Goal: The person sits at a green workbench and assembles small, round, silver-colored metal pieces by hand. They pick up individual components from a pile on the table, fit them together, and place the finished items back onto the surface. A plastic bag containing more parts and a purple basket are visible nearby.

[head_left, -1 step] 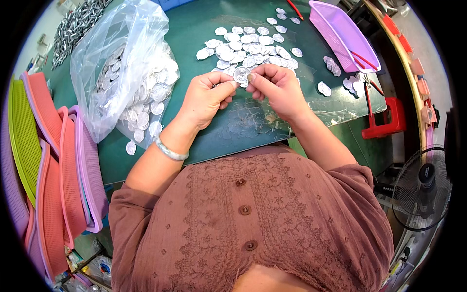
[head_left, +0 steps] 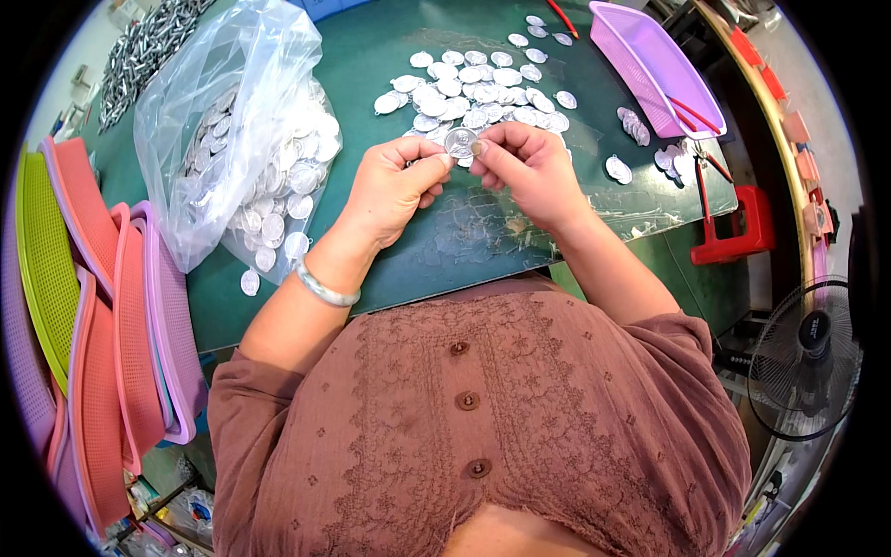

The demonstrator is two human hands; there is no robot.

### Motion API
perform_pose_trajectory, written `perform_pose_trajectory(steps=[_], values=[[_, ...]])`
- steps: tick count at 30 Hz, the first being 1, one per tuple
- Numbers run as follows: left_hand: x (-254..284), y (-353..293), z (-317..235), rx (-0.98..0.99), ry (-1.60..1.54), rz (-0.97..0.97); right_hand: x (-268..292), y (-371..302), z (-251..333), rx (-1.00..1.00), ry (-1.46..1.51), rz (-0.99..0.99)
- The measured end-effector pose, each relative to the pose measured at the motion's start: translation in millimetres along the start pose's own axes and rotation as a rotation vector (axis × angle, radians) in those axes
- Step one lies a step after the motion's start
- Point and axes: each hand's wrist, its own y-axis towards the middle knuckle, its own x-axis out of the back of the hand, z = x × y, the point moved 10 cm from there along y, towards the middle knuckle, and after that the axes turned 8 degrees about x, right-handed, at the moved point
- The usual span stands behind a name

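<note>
Between my two hands, just above the near side of a loose pile of silvery medals [head_left: 483, 93], I hold one round silver medal [head_left: 460, 142]. My left hand [head_left: 394, 181] pinches its left edge between thumb and bent fingers. The thumb and forefinger of my right hand [head_left: 534, 172] grip its right edge. The medal's embossed face is turned up toward me. To the left, a clear plastic bag [head_left: 232, 46] lies open with many more such medals [head_left: 302, 176] in and around its mouth. Small stacks of medals [head_left: 633, 126] lie right of the pile.
A purple basket [head_left: 640, 65] stands at the far right, with red-handled pliers [head_left: 701, 181] near the table corner. Nested coloured baskets [head_left: 102, 325] crowd the left edge. Small metal parts [head_left: 153, 51] are heaped at the far left. A red stool [head_left: 742, 227] and a fan [head_left: 807, 357] are on the right.
</note>
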Motion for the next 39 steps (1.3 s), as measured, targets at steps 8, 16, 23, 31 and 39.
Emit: perform_pose_trajectory(steps=[8,16,23,31,39], values=[[1.8,-0.8,-1.8,-0.023,-0.06,-0.013,1.3,-5.1,36.0,0.419,-0.394,-0.049],[-2.2,0.2,1.4,0.017,-0.158,0.052,-5.9,-12.8,59.5,0.686,-0.618,-0.049],[-7.3,3.0,14.6,0.218,-0.395,0.162,-12.5,-6.2,56.1,0.662,-0.702,0.052],[3.1,3.9,10.0,0.17,-0.334,0.021,-20.8,3.7,31.3,0.558,-1.225,0.189],[5.7,7.8,14.8,0.153,-0.269,0.058,-20.1,11.8,27.6,0.489,-1.159,0.214]])
